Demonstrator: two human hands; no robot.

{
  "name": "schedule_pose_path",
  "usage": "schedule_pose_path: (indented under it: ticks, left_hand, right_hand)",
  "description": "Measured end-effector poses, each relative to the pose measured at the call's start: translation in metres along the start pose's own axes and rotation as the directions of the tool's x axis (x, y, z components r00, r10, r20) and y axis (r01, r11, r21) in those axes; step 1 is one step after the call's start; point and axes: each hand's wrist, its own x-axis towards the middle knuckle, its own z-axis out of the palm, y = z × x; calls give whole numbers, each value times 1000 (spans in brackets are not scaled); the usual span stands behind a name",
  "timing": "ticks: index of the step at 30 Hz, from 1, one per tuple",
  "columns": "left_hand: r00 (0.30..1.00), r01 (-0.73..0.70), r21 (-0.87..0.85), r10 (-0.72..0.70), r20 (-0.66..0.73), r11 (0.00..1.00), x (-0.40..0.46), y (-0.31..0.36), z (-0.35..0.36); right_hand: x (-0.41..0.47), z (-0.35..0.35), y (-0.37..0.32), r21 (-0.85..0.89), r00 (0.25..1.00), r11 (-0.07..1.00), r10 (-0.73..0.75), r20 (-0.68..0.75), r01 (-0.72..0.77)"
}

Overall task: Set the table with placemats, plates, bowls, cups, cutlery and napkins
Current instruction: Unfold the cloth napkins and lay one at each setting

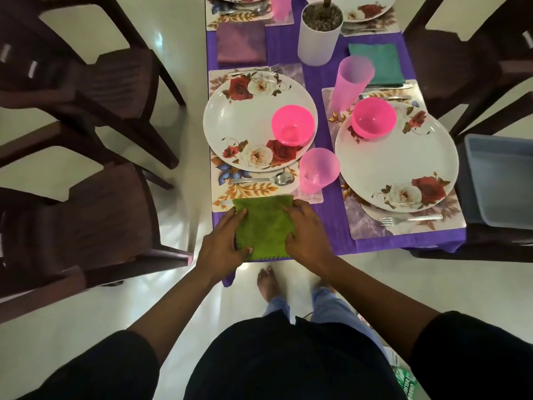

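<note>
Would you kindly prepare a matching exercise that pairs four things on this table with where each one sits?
Things:
1. green cloth napkin
2. teal folded napkin
3. white cylindrical plant pot
4. silver metal spoon

Places:
A. middle of the purple tablecloth, between the settings
B. on the floral placemat, just beyond the green napkin
C. at the near table edge, held by the left hand and right hand
D. right side, beyond the tall pink cup

Pairs: 1-C, 2-D, 3-A, 4-B
</note>
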Motion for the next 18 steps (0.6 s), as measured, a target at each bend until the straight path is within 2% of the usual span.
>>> schedule_pose_path:
  ticks: [4,7,10,14,18]
  left_hand:
    - [1000,-20,37,20,11,999,0,1,1]
    - [999,-25,112,30,-44,993,-3,5,-1]
    - [986,-48,147,71,-153,988,-4,10,-5]
    - [979,-167,276,193,-71,947,1,19,-5]
    - [987,-157,379,154,38,912,8,20,-4]
  right_hand:
    - [-2,-3,1,-111,1000,994,14,20,-12]
    - [-1,-3,2,-179,999,983,23,-38,-30]
    - [0,-4,3,-280,986,952,-149,-71,123]
    - [0,-6,3,-342,943,879,-307,129,332]
    - [-1,-8,5,-461,928,813,-249,277,355]
